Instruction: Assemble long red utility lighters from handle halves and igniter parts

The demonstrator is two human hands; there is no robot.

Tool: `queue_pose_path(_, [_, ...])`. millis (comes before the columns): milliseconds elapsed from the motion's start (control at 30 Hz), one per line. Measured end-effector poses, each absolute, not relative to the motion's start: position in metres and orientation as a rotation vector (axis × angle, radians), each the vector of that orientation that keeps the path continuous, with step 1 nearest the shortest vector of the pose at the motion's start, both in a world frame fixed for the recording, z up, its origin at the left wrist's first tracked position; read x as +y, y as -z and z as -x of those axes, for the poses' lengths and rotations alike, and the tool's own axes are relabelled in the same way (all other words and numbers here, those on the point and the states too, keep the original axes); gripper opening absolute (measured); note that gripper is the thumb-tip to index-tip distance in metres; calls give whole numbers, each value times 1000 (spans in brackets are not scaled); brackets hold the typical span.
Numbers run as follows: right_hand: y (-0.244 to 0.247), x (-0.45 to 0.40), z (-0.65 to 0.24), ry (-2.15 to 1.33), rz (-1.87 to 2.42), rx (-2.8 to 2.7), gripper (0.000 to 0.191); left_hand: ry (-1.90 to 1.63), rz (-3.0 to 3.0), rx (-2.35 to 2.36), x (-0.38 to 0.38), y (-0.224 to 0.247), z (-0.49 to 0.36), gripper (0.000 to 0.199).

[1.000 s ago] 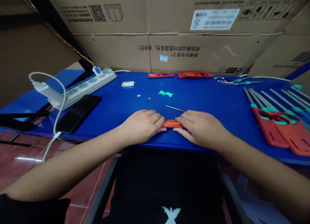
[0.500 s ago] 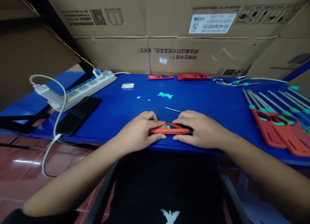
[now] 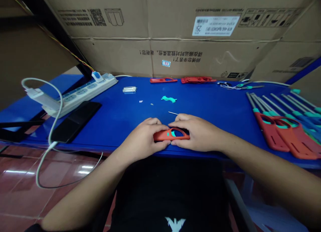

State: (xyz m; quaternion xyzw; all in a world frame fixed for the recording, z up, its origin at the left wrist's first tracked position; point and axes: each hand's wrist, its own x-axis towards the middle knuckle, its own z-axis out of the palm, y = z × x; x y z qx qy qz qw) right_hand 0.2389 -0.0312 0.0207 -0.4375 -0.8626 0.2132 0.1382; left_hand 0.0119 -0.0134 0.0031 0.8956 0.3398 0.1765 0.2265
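The orange-red plastic lighter casing (image 3: 170,135) lies low in the middle of the frame, between both hands, near the front edge of the blue table (image 3: 213,101). The fingers of the left hand (image 3: 144,137) close around its left end, and the fingers of the right hand (image 3: 198,133) curve over its right part, so both hands are holding it. Both forearms come in from the bottom corners, and the wrists are low. A thin metal pin (image 3: 173,112) lies just above the right fingers, and a teal plastic piece (image 3: 169,99) lies farther up. Long lighters (image 3: 272,131) are in a row at right.
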Motion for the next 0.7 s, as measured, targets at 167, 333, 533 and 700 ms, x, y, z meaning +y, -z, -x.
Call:
queue_pose_path(167, [-16,-27,-233,-518,1104,-2486,24,-512,-2486,951,-13,-1,-12,27])
queue_pose_path(333, [-13,-24,-238,-415,1025,-2448,27,-514,-2510,923,-11,-4,-11,30])
queue_pose_path(533, [-14,-24,-244,-421,1027,-2345,36,-567,-2531,972,-8,-4,-6,40])
queue_pose_path(700, [-23,-22,-252,-346,1041,-2343,36,-682,-2451,1014,-9,-4,2,68])
